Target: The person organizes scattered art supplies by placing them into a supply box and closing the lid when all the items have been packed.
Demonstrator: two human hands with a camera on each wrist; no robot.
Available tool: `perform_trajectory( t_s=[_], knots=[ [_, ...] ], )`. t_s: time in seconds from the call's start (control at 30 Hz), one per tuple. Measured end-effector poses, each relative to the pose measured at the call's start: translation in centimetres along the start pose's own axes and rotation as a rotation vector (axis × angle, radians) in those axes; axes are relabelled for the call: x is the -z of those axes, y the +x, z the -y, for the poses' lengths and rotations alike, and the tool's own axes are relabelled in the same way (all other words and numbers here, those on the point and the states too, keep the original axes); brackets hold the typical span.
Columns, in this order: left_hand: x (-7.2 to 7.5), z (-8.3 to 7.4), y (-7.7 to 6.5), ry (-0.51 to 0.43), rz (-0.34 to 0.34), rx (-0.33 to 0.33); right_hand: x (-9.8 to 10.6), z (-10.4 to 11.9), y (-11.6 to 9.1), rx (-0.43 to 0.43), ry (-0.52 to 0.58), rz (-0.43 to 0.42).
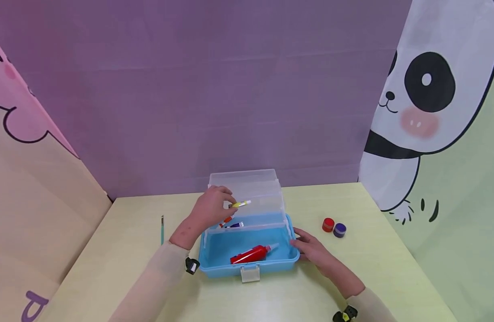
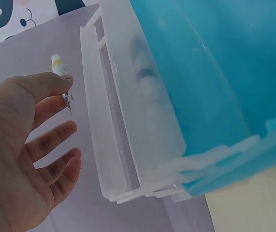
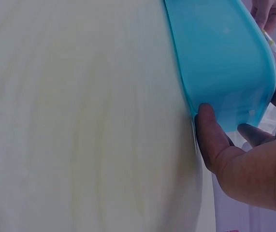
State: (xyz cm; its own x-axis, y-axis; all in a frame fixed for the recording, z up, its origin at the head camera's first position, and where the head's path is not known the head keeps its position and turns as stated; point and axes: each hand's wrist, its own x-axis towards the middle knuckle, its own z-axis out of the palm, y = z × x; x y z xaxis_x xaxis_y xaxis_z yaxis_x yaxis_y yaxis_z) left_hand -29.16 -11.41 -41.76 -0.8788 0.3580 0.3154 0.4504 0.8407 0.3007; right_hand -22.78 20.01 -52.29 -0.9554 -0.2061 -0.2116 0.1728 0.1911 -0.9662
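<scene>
My left hand (image 1: 213,206) pinches a small yellow paint tube (image 1: 241,204) with a white cap between thumb and fingertips, above the clear tray of the opened blue box (image 1: 249,267). A small orange-red tube (image 1: 227,221) and a dark blue tube (image 1: 235,225) lie in that tray, just under the hand. Down in the box's base rests a larger red bottle (image 1: 250,254) with a pale pointed nozzle. At the box's right end, my right hand (image 1: 313,253) grips the rim and outer wall; in the right wrist view, its fingertips (image 3: 206,112) touch the blue wall.
The clear lid (image 1: 247,179) stands raised at the back, near the purple wall. Right of the box are a red paint pot (image 1: 328,224) and a dark blue pot (image 1: 339,230). A slim teal brush (image 1: 162,232) lies on the pale table (image 1: 130,250), partly hidden by the left sleeve.
</scene>
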Motion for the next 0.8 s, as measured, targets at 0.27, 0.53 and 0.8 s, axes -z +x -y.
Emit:
perform_trajectory(
  t_s=[0.27, 0.53, 0.8],
  knots=[
    [-0.44, -0.33, 0.05, -0.005, 0.023, 0.021, -0.16, 0.1, -0.01, -0.004, -0.011, -0.005],
    [-0.51, -0.38, -0.13, 0.014, 0.018, -0.007, -0.23, 0.19, 0.01, -0.012, -0.018, -0.014],
    [-0.49, -0.28, -0.42, -0.021, 0.001, -0.024, -0.1, 0.33, -0.07, -0.015, -0.018, -0.013]
  ],
)
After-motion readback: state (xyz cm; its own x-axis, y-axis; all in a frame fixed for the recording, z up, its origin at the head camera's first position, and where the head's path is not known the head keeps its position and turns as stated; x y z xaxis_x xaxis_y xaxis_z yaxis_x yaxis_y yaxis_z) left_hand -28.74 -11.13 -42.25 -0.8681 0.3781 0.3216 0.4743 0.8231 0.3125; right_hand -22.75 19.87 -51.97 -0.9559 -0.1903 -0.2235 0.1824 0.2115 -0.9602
